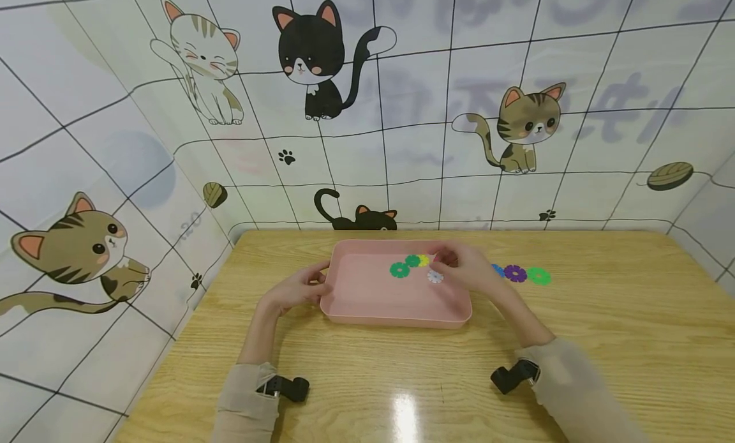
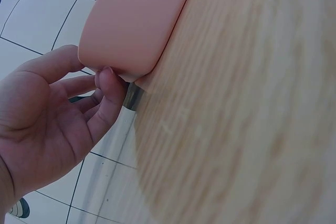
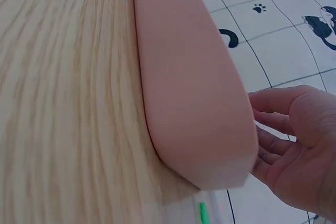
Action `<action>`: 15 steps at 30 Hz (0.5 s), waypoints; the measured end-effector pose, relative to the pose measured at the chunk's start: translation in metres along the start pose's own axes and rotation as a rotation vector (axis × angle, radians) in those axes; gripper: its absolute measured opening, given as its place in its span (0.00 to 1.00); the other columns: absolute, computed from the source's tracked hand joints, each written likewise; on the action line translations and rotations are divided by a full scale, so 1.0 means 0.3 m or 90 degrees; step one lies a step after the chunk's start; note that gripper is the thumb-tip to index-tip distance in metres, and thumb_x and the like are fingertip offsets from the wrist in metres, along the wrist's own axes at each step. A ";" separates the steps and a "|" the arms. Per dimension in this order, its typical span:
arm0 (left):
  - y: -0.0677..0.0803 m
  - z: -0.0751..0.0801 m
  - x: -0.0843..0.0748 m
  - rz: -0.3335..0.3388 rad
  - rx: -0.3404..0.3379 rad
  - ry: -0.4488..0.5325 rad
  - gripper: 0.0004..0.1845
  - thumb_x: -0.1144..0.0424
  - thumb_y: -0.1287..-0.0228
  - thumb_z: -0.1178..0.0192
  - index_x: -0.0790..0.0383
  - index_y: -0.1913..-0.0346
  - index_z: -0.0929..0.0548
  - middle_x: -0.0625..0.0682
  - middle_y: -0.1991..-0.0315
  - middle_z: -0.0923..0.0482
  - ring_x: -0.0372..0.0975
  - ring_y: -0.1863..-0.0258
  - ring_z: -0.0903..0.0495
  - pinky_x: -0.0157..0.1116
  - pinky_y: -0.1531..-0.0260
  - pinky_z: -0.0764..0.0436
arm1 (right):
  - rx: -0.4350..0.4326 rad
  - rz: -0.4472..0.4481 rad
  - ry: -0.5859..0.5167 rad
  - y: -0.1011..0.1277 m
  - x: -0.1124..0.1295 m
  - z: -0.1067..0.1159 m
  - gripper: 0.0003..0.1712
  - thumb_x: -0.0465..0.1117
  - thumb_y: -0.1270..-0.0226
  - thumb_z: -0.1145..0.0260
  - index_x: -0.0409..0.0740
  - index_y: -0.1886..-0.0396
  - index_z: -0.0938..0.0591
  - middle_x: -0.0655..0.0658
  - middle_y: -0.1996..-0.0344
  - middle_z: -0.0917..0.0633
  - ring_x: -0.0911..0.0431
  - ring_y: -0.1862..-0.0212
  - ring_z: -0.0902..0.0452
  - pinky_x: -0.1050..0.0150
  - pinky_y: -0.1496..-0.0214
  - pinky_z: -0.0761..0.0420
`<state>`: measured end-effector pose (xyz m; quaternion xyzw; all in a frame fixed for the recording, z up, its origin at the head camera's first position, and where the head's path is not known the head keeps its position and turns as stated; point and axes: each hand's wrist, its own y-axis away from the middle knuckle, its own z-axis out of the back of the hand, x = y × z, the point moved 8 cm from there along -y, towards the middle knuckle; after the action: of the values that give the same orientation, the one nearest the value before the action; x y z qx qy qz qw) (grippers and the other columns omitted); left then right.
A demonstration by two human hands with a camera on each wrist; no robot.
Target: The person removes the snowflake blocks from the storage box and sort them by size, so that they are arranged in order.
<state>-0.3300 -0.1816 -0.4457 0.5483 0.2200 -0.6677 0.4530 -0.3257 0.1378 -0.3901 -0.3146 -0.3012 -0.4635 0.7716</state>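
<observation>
A shallow pink tray sits on the wooden table. Its left wall is held by my left hand, with curled fingers against the corner; in the left wrist view the same hand touches the tray wall. Over the tray's right part, my right hand pinches a small pinkish-red snowflake disc, mostly covered by the fingers. Inside the tray lie a larger green disc, a smaller green disc, a yellow disc and a white disc. The tray wall hides the right fingertips in the right wrist view.
Right of the tray, a blue disc, a purple disc and a light green disc lie in a row on the table. A wall covering with cartoon cats stands behind and to the left.
</observation>
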 end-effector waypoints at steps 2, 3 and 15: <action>0.000 0.000 -0.001 0.000 0.002 0.003 0.37 0.69 0.26 0.45 0.65 0.20 0.49 0.59 0.54 0.33 0.40 0.68 0.25 0.33 0.67 0.23 | 0.012 0.005 0.000 -0.018 0.008 -0.029 0.18 0.36 0.30 0.33 0.32 0.44 0.19 0.43 0.61 0.15 0.51 0.59 0.19 0.58 0.54 0.19; -0.001 0.000 -0.001 0.001 0.002 0.002 0.37 0.69 0.26 0.45 0.65 0.20 0.49 0.59 0.54 0.32 0.40 0.68 0.25 0.33 0.67 0.23 | 0.019 0.008 -0.002 -0.026 0.011 -0.043 0.18 0.36 0.30 0.33 0.31 0.44 0.19 0.43 0.61 0.15 0.50 0.59 0.19 0.57 0.54 0.19; -0.001 0.001 -0.004 0.003 0.000 -0.006 0.37 0.70 0.26 0.45 0.65 0.20 0.49 0.59 0.53 0.32 0.40 0.67 0.24 0.32 0.66 0.22 | 0.084 -0.027 0.004 -0.099 0.003 -0.180 0.23 0.35 0.32 0.30 0.33 0.39 0.20 0.38 0.47 0.17 0.51 0.59 0.21 0.58 0.54 0.20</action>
<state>-0.3304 -0.1813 -0.4445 0.5455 0.2169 -0.6693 0.4555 -0.3429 0.0849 -0.4168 -0.2553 -0.3349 -0.4598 0.7818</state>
